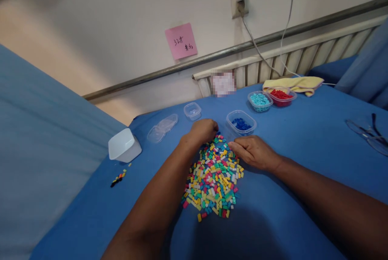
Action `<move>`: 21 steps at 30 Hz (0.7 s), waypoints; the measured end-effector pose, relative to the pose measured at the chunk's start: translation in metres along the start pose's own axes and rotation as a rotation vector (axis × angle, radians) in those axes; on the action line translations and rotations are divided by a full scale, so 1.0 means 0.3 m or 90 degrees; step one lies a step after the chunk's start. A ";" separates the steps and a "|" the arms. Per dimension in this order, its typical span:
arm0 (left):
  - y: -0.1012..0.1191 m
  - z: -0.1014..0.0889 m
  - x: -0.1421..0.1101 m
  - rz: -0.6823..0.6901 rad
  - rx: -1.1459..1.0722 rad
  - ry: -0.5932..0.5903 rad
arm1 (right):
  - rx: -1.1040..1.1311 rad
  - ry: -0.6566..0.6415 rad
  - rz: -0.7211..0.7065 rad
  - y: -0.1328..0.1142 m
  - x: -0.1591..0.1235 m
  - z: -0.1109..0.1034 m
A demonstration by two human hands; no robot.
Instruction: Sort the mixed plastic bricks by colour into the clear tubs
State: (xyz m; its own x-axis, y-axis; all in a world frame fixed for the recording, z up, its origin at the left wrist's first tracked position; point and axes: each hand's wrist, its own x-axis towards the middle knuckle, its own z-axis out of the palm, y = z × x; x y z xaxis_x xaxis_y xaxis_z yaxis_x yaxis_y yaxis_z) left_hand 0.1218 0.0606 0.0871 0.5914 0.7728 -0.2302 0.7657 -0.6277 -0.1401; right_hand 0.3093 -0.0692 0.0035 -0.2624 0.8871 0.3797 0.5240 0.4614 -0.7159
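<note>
A spread pile of small mixed-colour toy building bricks [214, 179] lies on the blue cloth in front of me. My left hand [203, 130] is at the pile's far edge, fingers curled down and closed; a dark blue brick [218, 133] shows right by its fingertips, but whether they grip it is hidden. At the pile's right edge rests my right hand [254, 152], thumb and fingers pressed together; I cannot make out anything in them. Just beyond the hands stands a clear tub [253, 127] with dark blue bricks in it.
Farther back are a tub of light blue bricks [260, 100], a tub of red bricks [281, 97] and a yellow cloth [295, 84]. Leftward sit a small clear tub [192, 110], clear lids [163, 127], a white container [124, 145] and several loose bricks [119, 177]. Glasses [368, 133] lie right.
</note>
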 end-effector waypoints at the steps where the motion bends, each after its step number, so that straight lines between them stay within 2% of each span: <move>1: -0.002 0.005 0.006 -0.001 0.004 -0.003 | -0.001 -0.004 0.002 0.000 0.000 -0.001; 6: -0.022 0.016 0.017 0.005 0.020 0.005 | -0.010 0.000 0.006 -0.002 0.002 0.000; 12: -0.020 0.020 0.014 0.070 -0.056 0.085 | 0.004 -0.005 0.006 0.000 0.006 0.001; 16: -0.007 0.033 0.025 0.128 -0.086 0.064 | 0.004 -0.006 0.010 -0.002 0.005 -0.001; 21: 0.006 0.040 0.038 0.148 -0.079 0.036 | -0.002 0.003 0.002 -0.003 0.006 -0.001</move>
State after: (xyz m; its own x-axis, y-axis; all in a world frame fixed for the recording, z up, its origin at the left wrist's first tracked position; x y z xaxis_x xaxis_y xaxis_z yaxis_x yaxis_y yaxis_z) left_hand 0.1269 0.0672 0.0727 0.7658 0.6148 -0.1886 0.6302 -0.7758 0.0299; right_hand 0.3087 -0.0681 0.0051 -0.2577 0.8884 0.3799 0.5273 0.4588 -0.7152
